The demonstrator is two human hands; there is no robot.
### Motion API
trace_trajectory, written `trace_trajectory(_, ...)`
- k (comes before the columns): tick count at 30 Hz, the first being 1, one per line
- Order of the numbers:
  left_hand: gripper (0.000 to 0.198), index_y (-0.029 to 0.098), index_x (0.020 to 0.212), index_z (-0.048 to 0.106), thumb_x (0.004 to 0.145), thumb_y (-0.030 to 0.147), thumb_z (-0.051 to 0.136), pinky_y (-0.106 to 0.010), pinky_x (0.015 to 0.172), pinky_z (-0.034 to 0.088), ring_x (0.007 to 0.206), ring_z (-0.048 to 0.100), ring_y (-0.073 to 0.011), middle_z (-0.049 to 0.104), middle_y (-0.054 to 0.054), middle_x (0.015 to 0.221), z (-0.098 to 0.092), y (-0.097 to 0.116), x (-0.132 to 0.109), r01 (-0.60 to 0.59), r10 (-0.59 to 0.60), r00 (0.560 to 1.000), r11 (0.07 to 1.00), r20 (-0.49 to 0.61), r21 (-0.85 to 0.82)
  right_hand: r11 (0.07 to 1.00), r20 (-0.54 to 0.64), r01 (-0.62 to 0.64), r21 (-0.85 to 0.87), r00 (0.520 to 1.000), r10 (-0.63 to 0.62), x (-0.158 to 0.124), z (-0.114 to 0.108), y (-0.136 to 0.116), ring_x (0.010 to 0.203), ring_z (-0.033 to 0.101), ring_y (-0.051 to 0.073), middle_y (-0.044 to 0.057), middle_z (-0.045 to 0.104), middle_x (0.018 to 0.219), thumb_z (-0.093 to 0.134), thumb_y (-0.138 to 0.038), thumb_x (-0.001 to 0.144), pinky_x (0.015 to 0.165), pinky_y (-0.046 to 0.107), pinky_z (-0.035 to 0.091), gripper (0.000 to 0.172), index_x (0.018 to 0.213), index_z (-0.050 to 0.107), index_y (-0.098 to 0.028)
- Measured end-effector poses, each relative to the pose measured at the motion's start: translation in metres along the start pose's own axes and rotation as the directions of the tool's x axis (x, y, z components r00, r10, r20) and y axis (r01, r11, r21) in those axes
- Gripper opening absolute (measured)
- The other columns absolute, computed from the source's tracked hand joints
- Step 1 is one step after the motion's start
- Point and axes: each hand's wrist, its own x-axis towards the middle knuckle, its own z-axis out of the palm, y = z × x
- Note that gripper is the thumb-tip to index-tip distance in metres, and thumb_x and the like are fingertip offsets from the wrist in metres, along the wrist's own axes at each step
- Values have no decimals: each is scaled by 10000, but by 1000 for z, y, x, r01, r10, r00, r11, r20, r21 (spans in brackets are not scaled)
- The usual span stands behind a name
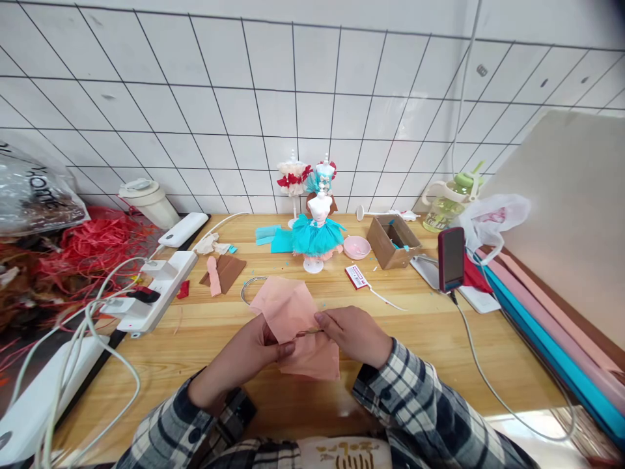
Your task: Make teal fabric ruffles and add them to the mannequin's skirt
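Observation:
Peach paper (293, 303) spreads between my two hands near the table's front edge, folded or layered, with one part hanging lower. My left hand (254, 345) pinches its left side between thumb and fingers. On the right, my right hand (349, 329) is closed at the paper's edge, thumb and fingertips together. A thin brownish item runs between the hands across the paper; too small to name. Just behind the paper lies a wire ring (248, 284). Farther back stands a small white dress form with a turquoise skirt (317, 236).
A cardboard box (394, 242), pink bowl (357, 247), upright phone (452, 259) and green bottle (442, 210) stand at the right. White power strip (159, 293), loose cables and red shredded strips (92, 244) occupy the left. Paper rolls (551, 345) line the right edge.

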Motion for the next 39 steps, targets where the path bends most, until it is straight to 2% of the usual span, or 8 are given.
trace_trajectory(5,538,153,1086,577,640,400,752,-351,803,462,923,615,-268,701,-66,945,1,0,1,3,-3,1000,1000,12,13,999,39,32,-29,999,-31,-1,-2,-1,675,566,143,27,690,793,168,-457,992,550,263,231,567,827,657,-220)
trace_trajectory(8,482,147,1039,593,648,387,739,-347,788,465,912,614,-272,702,-57,897,3,2,1,21,-21,1000,998,10,66,999,46,34,-22,998,-33,-1,-2,-3,694,580,153,30,697,804,162,-473,988,551,267,239,580,864,673,-229)
trace_trajectory(13,363,144,959,590,669,322,715,-351,800,465,892,620,-255,695,-49,906,7,4,2,-12,10,998,1000,65,27,1000,82,17,-9,996,-16,-1,-3,-8,729,605,166,48,710,846,162,-482,986,562,272,262,592,911,691,-227)
trace_trajectory(20,390,158,1021,612,673,291,729,-351,799,463,918,621,-258,702,-46,944,8,3,4,-32,32,999,999,15,25,999,35,-9,-31,999,10,-2,-2,-13,723,609,158,38,704,829,198,-487,983,554,279,238,551,889,677,-232)
trace_trajectory(25,274,151,915,631,681,257,727,-291,709,458,807,620,-209,694,-26,875,8,1,4,-13,13,1000,999,5,35,997,-23,-31,-75,999,29,-5,0,-17,692,593,153,27,700,804,239,-497,974,538,282,205,503,876,664,-245)
trace_trajectory(31,336,143,982,625,668,217,720,-312,759,465,877,615,-228,697,-42,941,8,0,4,-30,30,999,999,31,22,1000,23,-3,-26,1000,4,-1,3,-16,722,602,152,28,713,850,205,-498,980,555,268,234,546,897,681,-245)
trace_trajectory(36,232,136,888,645,673,203,701,-297,726,462,813,612,-213,690,-20,839,8,-3,6,-25,24,999,998,31,57,1000,41,-2,0,999,2,2,5,-15,734,613,149,33,720,872,206,-517,976,560,261,249,562,925,693,-241)
trace_trajectory(39,227,138,894,648,678,193,691,-299,737,461,821,607,-210,690,-24,861,8,-3,6,-42,39,998,998,54,45,1000,26,-2,-9,1000,3,2,7,-15,734,617,151,31,724,880,216,-526,972,555,262,244,556,921,695,-248)
